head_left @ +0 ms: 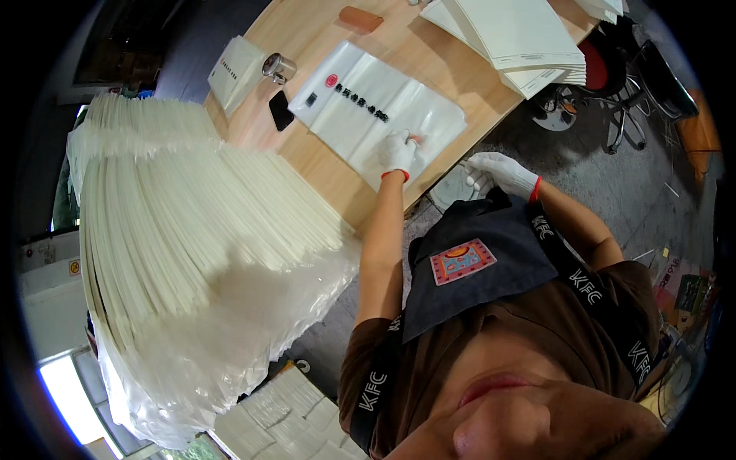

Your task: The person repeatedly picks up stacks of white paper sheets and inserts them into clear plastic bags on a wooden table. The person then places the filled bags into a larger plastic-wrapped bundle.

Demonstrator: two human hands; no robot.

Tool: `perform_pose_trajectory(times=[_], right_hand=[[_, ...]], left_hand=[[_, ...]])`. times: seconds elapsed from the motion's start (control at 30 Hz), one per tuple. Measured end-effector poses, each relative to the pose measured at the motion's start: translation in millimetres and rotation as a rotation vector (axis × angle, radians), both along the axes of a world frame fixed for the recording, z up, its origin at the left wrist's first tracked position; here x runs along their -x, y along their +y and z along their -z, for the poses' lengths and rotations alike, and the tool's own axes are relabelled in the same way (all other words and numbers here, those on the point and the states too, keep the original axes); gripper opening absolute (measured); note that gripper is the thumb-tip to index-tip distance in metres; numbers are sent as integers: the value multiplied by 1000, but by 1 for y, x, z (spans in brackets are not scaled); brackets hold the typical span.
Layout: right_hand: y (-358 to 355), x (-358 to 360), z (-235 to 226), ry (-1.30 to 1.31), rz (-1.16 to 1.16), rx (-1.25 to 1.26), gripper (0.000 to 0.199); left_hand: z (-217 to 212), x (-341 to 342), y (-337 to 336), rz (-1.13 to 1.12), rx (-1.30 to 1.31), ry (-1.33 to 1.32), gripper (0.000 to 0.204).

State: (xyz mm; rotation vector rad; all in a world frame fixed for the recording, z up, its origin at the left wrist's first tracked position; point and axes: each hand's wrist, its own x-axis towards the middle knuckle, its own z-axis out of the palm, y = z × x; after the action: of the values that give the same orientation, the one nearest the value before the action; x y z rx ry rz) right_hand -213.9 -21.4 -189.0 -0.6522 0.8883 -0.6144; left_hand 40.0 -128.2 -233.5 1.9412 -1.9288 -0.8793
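A flat stack of clear plastic bags [368, 84] with black and red print lies on the wooden table in front of me. My left hand [397, 152], in a white glove with a red cuff, is over the stack's near right part. Its fingers are drawn together at the film of the top bag, and a bit of bare fingertip shows. My right hand [500, 173], gloved the same way, hangs off the table's near edge by my dark apron [483, 253]. Its fingers are loosely bent and apart, with nothing in them.
Beside the bags on the table [322, 172] are a black phone [280, 111], a metal mug [279, 67], a smaller packet [234, 75] and an orange-brown block [360, 19]. White sheets [521, 38] stack at the far right. A huge wrapped sheet pile [184, 215] fills the left. Chairs [636, 96] stand right.
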Motion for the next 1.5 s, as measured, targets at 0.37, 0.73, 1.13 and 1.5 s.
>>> perform_pose_trajectory(times=[0.37,0.73,1.13,1.5], right_hand=[[-116,-93,-11,391,27,373,48],[-100,-53,-75,862,11,1036,36],[-95,5,-56,1059,-217,1258,25],[-161,124,-32,1804,-144,1397,22]], left_hand=[[-57,-20,-28,37,268,340,23],[-152,48,8,68,362,621,28],[-105,63,67,236,531,363,21],[-77,89,-5,124,95,793,26]])
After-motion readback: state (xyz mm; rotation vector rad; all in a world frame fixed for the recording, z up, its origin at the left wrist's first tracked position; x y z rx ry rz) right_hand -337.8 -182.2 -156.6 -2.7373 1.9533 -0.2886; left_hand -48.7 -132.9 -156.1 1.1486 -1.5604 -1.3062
